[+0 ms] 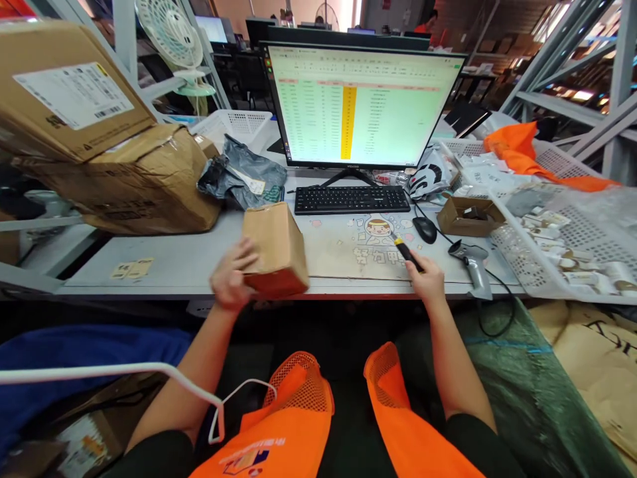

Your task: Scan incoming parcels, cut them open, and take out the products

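Observation:
My left hand (233, 275) is at the left side of a small brown cardboard box (279, 242), fingers against its face and slightly blurred. The box stands at the desk's front edge, a little tilted. My right hand (426, 277) is closed around the black handle of a utility knife (408, 255) with a yellow collar. Its thin metal blade points up and left over the desk mat's cartoon print. The knife and the box are apart. Ahead of both hands lies a black keyboard (352, 200), with a mouse (424, 230) to its right.
A monitor (368, 106) stands behind the keyboard. Large cartons (149, 186) are stacked at the left, beside a grey plastic bag (243, 169). To the right are a small open box (470, 216), a barcode scanner (472, 265) with its cable, and a white basket (517, 255) of label rolls.

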Motion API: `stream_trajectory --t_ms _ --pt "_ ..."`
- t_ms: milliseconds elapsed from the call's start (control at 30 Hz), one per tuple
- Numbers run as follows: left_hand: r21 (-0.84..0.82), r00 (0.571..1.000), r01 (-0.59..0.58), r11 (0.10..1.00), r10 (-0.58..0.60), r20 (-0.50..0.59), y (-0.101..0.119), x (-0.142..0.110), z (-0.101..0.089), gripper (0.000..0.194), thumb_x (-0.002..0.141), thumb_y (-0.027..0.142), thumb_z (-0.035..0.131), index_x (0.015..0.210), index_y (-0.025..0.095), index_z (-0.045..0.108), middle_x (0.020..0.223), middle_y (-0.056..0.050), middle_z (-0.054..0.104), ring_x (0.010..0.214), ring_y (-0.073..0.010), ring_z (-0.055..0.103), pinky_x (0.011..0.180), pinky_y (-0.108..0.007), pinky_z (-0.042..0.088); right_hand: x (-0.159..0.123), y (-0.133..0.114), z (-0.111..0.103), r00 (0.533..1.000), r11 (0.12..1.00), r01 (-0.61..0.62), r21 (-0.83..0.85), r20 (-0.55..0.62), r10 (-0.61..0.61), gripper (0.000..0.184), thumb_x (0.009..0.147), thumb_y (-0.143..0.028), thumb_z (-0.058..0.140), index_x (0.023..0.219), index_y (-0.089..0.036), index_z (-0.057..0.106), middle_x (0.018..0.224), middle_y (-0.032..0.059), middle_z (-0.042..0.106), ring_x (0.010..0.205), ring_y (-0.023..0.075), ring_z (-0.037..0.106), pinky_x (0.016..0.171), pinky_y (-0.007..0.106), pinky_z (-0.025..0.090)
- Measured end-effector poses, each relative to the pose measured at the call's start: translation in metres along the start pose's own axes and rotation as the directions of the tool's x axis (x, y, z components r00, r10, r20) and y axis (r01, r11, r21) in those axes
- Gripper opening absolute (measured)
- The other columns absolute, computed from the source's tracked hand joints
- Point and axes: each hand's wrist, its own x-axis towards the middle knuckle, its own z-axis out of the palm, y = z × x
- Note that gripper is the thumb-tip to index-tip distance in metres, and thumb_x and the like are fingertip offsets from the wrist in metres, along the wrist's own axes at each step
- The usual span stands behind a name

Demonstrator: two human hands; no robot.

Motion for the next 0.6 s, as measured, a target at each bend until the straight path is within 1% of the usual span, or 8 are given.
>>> stream_trajectory --t_ms 33,100,200,267,333,467,533,600 --pt "0.033 0.986 0.125 0.992 -0.121 -0.113 -0.009 -0.003 -0.009 0.051 0.112 0.044 0.034 0.105 0.013 0.073 0.132 -0.017 0.071 0.132 -0.0303 0.065 0.113 -0.053 0.053 -0.010 0.002 0.002 0.999 1.000 -0.015 0.005 0.030 0.015 0.057 0.101 -0.060 0.053 0.126 -0.017 0.079 0.095 0.0122 0.075 0.088 0.0262 0.070 0.084 0.039 0.059" --pt "0.074 0.909 0.331 0.941 -0.297 -0.291 -0.020 -0.008 -0.021 0.058 0.112 0.057 0.036 0.111 0.012 0.073 0.142 -0.019 0.065 0.135 -0.0318 0.062 0.117 -0.055 0.049 -0.025 0.003 0.008 0.997 0.999 -0.046 -0.009 0.053 0.047 0.057 0.100 -0.061 0.053 0.127 -0.017 0.079 0.097 0.0124 0.074 0.089 0.0262 0.070 0.084 0.039 0.059" --pt "0.072 0.891 0.409 0.910 -0.382 -0.246 -0.013 -0.014 -0.026 0.072 0.102 0.076 0.045 0.123 0.013 0.072 0.163 -0.022 0.042 0.150 -0.0374 0.046 0.127 -0.058 0.036 -0.033 0.002 0.017 0.997 0.996 -0.076 -0.043 -0.001 0.076 0.059 0.101 -0.060 0.053 0.132 -0.016 0.076 0.099 0.0137 0.073 0.089 0.0268 0.069 0.084 0.039 0.058" --pt "0.090 0.890 0.441 0.893 -0.422 -0.175 -0.006 -0.018 -0.022 0.065 0.095 0.074 0.062 0.119 0.015 0.074 0.171 -0.021 0.030 0.157 -0.0398 0.035 0.131 -0.058 0.030 -0.030 0.003 0.019 0.996 0.996 -0.082 -0.037 -0.047 0.080 0.059 0.102 -0.059 0.052 0.133 -0.014 0.075 0.098 0.0145 0.073 0.089 0.0275 0.069 0.085 0.041 0.058" --pt "0.060 0.869 0.482 0.874 -0.468 -0.161 -0.008 -0.017 -0.016 0.047 0.093 0.059 0.070 0.114 0.017 0.074 0.169 -0.019 0.035 0.158 -0.0376 0.034 0.132 -0.055 0.028 -0.026 0.003 0.018 0.996 0.998 -0.065 -0.001 -0.057 0.065 0.058 0.103 -0.058 0.053 0.132 -0.013 0.076 0.097 0.0150 0.074 0.089 0.0279 0.069 0.086 0.042 0.059" --pt "-0.203 0.810 0.556 0.806 -0.580 -0.085 -0.043 0.005 0.006 0.039 0.094 0.051 0.057 0.108 0.018 0.072 0.133 -0.014 0.070 0.132 -0.0317 0.063 0.120 -0.048 0.046 -0.026 -0.028 0.003 0.996 0.987 0.075 0.142 0.026 -0.080 0.047 0.103 -0.053 0.056 0.129 -0.019 0.077 0.100 0.0125 0.075 0.089 0.0263 0.071 0.083 0.041 0.062" --pt "-0.230 0.791 0.588 0.775 -0.610 -0.034 -0.058 0.023 0.020 0.044 0.096 0.056 0.052 0.102 0.017 0.071 0.112 -0.013 0.075 0.114 -0.0295 0.070 0.110 -0.045 0.053 -0.030 -0.061 -0.007 0.965 0.949 0.203 0.240 0.112 -0.235 0.041 0.104 -0.048 0.059 0.131 -0.022 0.076 0.101 0.0104 0.075 0.088 0.0238 0.072 0.080 0.037 0.062" --pt "-0.199 0.810 0.566 0.800 -0.584 -0.044 -0.058 0.035 0.034 0.050 0.100 0.059 0.045 0.096 0.016 0.070 0.109 -0.014 0.075 0.110 -0.0294 0.070 0.108 -0.046 0.053 -0.035 -0.098 -0.016 0.896 0.882 0.339 0.327 0.175 -0.409 0.039 0.104 -0.044 0.062 0.134 -0.023 0.074 0.102 0.0098 0.074 0.087 0.0214 0.071 0.077 0.033 0.061"
